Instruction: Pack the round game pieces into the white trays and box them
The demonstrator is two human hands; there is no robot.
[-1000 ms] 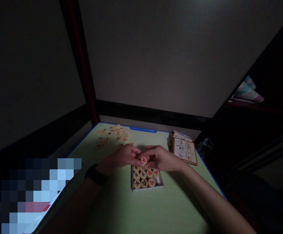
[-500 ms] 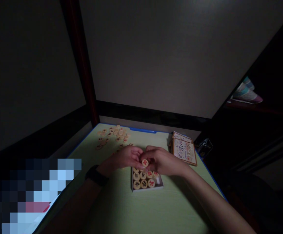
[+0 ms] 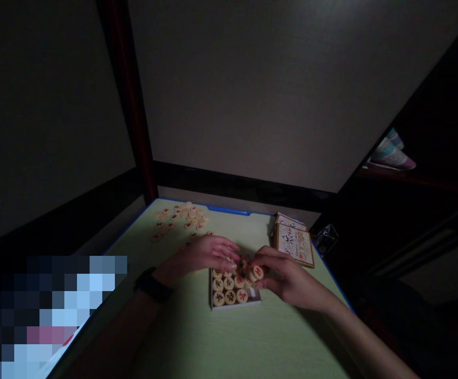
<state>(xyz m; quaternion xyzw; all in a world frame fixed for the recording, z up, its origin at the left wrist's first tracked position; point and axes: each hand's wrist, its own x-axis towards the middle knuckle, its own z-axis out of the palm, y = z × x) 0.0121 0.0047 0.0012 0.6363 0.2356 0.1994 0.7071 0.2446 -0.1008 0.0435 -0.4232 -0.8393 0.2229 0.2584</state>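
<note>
A shallow white-edged box (image 3: 235, 306) sits on the green table, with rows of round wooden Chinese chess pieces (image 3: 229, 297) in it, marked in black or red. Between the thumb and fingers of my right hand (image 3: 282, 275) is a Chinese chess piece (image 3: 258, 272) with a red character, held over the box's right side; another piece seems to lie under it. My left hand (image 3: 209, 255), a dark band on its wrist, hovers over the far left of the box. Its fingers are stretched out and apart, with nothing visible in them. Both hands partly hide the box's far rows.
Loose chess pieces (image 3: 191, 214) lie scattered at the table's far left. A printed box lid (image 3: 295, 245) with Chinese writing rests at the right edge. Behind it is a dark, shiny packet (image 3: 327, 238). A blue-edged table (image 3: 189, 337) stands against the wall panels.
My hands were together over the box and have come apart. The right one has moved right and nearer with the red-marked piece; the left one has opened its fingers.
</note>
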